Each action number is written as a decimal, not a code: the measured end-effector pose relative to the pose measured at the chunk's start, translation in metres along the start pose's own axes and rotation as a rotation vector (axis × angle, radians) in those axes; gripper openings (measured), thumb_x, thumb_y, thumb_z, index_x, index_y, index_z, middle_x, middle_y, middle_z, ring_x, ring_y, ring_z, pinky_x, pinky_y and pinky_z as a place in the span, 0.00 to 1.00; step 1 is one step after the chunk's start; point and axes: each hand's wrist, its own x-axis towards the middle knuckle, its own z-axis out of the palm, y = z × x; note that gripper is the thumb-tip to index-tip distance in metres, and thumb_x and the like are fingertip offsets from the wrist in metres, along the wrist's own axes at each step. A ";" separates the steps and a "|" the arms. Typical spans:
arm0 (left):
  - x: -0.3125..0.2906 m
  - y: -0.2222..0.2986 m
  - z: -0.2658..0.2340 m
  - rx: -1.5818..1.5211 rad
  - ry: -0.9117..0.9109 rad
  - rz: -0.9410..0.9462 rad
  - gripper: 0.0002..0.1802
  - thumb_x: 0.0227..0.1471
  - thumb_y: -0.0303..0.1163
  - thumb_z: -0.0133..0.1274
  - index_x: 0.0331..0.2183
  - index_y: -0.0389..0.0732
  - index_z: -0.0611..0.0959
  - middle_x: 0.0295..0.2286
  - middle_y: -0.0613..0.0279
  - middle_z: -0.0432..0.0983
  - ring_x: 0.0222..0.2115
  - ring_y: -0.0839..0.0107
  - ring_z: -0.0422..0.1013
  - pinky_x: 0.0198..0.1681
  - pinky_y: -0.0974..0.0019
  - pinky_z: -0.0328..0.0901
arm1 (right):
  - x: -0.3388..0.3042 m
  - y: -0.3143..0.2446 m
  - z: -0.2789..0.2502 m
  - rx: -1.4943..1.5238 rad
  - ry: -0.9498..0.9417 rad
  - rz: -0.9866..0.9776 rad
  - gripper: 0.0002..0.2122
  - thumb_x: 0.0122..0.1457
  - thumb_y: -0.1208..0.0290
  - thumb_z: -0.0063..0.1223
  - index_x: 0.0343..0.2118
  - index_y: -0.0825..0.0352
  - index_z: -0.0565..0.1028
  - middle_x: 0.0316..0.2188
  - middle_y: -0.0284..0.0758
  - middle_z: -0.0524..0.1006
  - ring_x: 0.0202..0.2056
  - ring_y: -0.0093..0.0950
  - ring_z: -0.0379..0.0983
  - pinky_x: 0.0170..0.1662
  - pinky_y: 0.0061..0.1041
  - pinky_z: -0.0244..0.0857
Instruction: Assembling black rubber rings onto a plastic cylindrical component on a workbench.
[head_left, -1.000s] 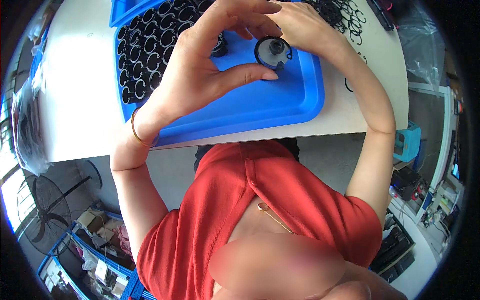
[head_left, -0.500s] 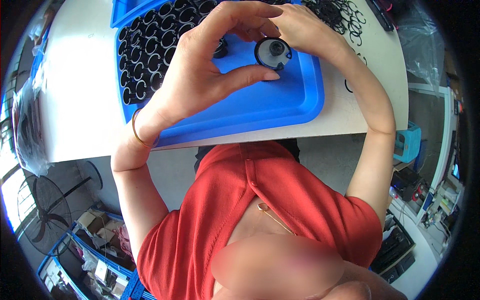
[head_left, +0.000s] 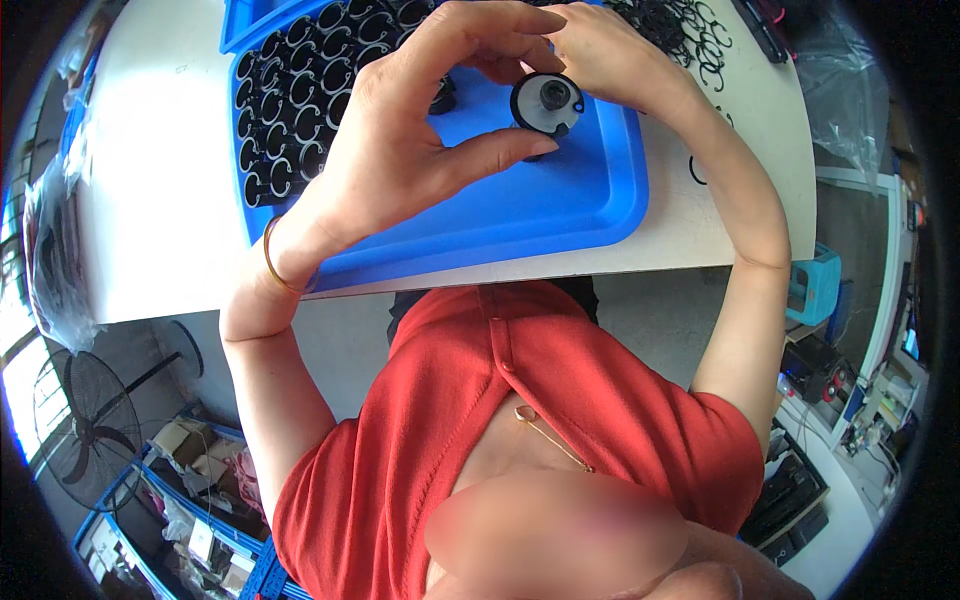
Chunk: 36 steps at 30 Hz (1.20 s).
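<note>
Over the blue tray (head_left: 480, 240), my left hand (head_left: 400, 130) is curled around a round black part (head_left: 548, 104) with a pale grey end face and a dark raised hub. My left thumb lies at its lower edge; the fingers arch above it. My right hand (head_left: 612, 58) is closed just behind and to the right of the part. Its fingertips are hidden by my left fingers and the part, so what they grip cannot be made out. Rows of black cylindrical parts (head_left: 308, 92) with pale C-shaped rings on their ends fill the tray's left side.
Loose black rings (head_left: 708, 45) lie heaped at the table's far right, with a single ring (head_left: 698, 172) nearer. The white table (head_left: 160, 180) curves around the tray. Left of it stands a fan (head_left: 88, 432); right, a light-blue stool (head_left: 817, 283).
The round part has tilted slightly, and its end face has turned a little. My left thumb and right hand have shifted only slightly.
</note>
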 end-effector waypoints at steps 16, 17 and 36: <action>0.007 0.014 -0.013 0.133 0.050 -0.222 0.31 0.54 0.23 0.65 0.57 0.33 0.71 0.48 0.54 0.76 0.45 0.69 0.74 0.50 0.65 0.70 | 0.000 0.001 -0.016 0.280 0.034 -0.042 0.09 0.58 0.73 0.61 0.39 0.71 0.77 0.30 0.38 0.82 0.30 0.29 0.80 0.35 0.30 0.73; 0.006 0.003 -0.016 0.093 0.099 -0.262 0.29 0.55 0.20 0.63 0.57 0.33 0.71 0.48 0.54 0.76 0.45 0.69 0.74 0.50 0.66 0.71 | -0.004 -0.015 -0.031 0.420 -0.043 0.074 0.08 0.60 0.79 0.59 0.42 0.70 0.77 0.31 0.34 0.81 0.30 0.20 0.77 0.34 0.22 0.72; 0.005 -0.015 -0.021 -0.166 0.134 -0.601 0.08 0.61 0.21 0.58 0.43 0.35 0.79 0.35 0.64 0.80 0.32 0.82 0.74 0.35 0.76 0.69 | -0.005 -0.006 -0.027 1.001 -0.067 -0.026 0.10 0.63 0.77 0.60 0.46 0.71 0.75 0.33 0.35 0.82 0.28 0.20 0.80 0.32 0.18 0.77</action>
